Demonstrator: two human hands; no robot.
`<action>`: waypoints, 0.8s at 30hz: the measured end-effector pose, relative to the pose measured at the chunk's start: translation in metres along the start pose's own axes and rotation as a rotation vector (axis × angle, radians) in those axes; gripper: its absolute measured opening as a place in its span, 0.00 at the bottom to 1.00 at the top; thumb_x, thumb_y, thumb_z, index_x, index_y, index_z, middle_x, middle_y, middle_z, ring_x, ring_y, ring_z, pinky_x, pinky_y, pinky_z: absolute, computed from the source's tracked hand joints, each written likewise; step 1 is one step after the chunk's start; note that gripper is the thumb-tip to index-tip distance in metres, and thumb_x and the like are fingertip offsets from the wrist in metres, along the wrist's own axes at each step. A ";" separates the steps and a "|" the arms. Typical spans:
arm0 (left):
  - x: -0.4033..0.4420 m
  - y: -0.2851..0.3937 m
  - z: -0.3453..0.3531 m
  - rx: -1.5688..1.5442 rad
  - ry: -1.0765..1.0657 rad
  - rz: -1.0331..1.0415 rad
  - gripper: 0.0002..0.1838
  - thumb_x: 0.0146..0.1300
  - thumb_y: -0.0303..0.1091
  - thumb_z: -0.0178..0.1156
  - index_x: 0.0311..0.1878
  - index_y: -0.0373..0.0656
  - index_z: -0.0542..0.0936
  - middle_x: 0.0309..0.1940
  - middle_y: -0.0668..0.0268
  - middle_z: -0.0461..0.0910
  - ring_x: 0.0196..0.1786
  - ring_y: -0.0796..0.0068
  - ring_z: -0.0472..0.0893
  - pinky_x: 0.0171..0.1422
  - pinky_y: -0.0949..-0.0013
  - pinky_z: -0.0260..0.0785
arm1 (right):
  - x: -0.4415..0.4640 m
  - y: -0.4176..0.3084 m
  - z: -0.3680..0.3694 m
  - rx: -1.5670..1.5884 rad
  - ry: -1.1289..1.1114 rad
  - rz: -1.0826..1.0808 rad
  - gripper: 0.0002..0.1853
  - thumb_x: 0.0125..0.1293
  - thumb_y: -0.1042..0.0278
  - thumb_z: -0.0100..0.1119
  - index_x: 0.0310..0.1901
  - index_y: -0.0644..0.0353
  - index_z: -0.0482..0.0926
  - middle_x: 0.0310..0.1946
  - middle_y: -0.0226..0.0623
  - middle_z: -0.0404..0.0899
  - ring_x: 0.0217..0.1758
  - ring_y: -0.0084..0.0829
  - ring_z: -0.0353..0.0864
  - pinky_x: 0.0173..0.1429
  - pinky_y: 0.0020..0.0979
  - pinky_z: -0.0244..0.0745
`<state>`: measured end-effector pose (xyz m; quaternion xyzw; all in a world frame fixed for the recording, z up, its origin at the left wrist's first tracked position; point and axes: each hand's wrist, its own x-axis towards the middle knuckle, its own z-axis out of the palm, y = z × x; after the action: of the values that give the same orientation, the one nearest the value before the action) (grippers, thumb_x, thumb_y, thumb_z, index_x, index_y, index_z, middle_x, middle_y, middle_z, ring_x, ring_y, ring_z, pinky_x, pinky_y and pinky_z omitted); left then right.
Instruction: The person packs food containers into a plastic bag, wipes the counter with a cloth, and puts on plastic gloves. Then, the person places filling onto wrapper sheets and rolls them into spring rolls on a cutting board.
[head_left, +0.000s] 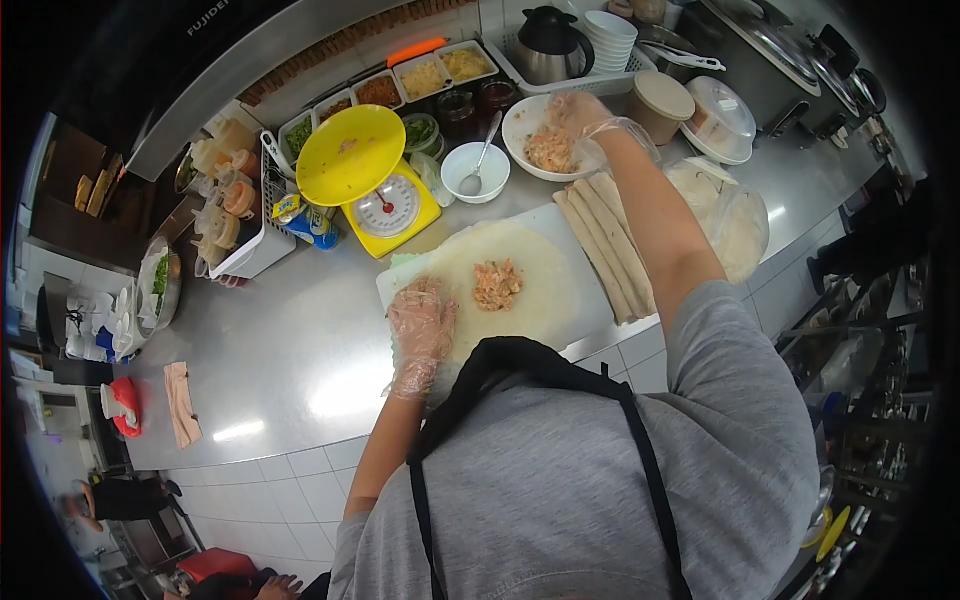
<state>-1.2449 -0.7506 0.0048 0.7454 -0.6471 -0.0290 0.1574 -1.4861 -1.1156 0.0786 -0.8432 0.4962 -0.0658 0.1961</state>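
My left hand [422,318], in a clear plastic glove, lies flat with its fingers out on the left edge of a thin round wrapper sheet [535,290]. A small heap of orange-white shredded filling [497,286] sits on that sheet, which rests on a white cutting board [592,318]. My right hand [580,112], also gloved, reaches into a white bowl [517,113] of the same filling. Its fingers are bent in at the filling and partly hidden. Several long pale rolls [607,245] lie side by side just right of the sheet.
A yellow scale [385,208] with a yellow pan stands behind the board, beside a small bowl with a spoon [472,183]. Topping trays [420,78] line the back. A bottle basket [255,245] is at left. Bagged wrapper sheets [735,230] lie at right. Another person [130,497] is at lower left.
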 end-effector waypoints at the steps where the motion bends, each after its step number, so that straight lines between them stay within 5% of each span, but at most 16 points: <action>1: 0.000 0.000 0.001 0.000 -0.006 -0.002 0.25 0.58 0.45 0.59 0.58 0.47 0.73 0.60 0.58 0.70 0.63 0.55 0.64 0.66 0.51 0.50 | -0.006 -0.011 -0.009 -0.050 -0.014 0.029 0.29 0.50 0.50 0.68 0.52 0.57 0.77 0.48 0.43 0.78 0.50 0.37 0.77 0.53 0.35 0.74; 7: 0.000 -0.002 0.003 0.052 0.127 0.081 0.23 0.55 0.42 0.61 0.55 0.48 0.75 0.54 0.58 0.73 0.57 0.55 0.69 0.59 0.53 0.59 | -0.028 -0.057 -0.013 -0.462 -0.353 -0.183 0.31 0.42 0.57 0.70 0.52 0.51 0.77 0.50 0.47 0.75 0.55 0.45 0.74 0.58 0.40 0.70; 11: -0.001 -0.003 0.004 0.067 0.170 0.106 0.24 0.54 0.41 0.61 0.55 0.46 0.75 0.54 0.57 0.73 0.57 0.55 0.69 0.59 0.53 0.59 | -0.040 -0.058 0.000 -0.458 -0.191 -0.203 0.28 0.43 0.61 0.66 0.52 0.49 0.78 0.51 0.49 0.74 0.55 0.46 0.74 0.58 0.39 0.70; 14: 0.000 -0.001 0.000 0.037 0.126 0.086 0.24 0.54 0.40 0.61 0.55 0.45 0.75 0.54 0.57 0.73 0.57 0.55 0.69 0.59 0.53 0.59 | -0.011 -0.020 0.008 -0.357 -0.105 -0.276 0.26 0.45 0.52 0.71 0.48 0.48 0.81 0.46 0.41 0.80 0.49 0.42 0.79 0.53 0.37 0.74; 18: 0.000 0.000 -0.001 -0.026 0.034 0.024 0.25 0.57 0.43 0.59 0.57 0.46 0.73 0.59 0.58 0.70 0.62 0.54 0.65 0.65 0.51 0.52 | -0.014 -0.002 -0.005 -0.033 -0.099 -0.061 0.22 0.42 0.64 0.67 0.44 0.54 0.82 0.40 0.44 0.80 0.50 0.38 0.77 0.56 0.34 0.71; 24: 0.000 0.002 -0.004 -0.011 0.011 0.016 0.25 0.57 0.44 0.58 0.57 0.46 0.73 0.59 0.57 0.70 0.62 0.54 0.65 0.66 0.51 0.51 | -0.039 -0.046 -0.019 -0.674 -0.187 -0.100 0.31 0.44 0.67 0.69 0.55 0.52 0.74 0.56 0.45 0.71 0.59 0.38 0.72 0.63 0.33 0.68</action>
<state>-1.2457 -0.7504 0.0087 0.7396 -0.6519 -0.0274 0.1654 -1.4739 -1.0665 0.1174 -0.8861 0.4281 0.1695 -0.0521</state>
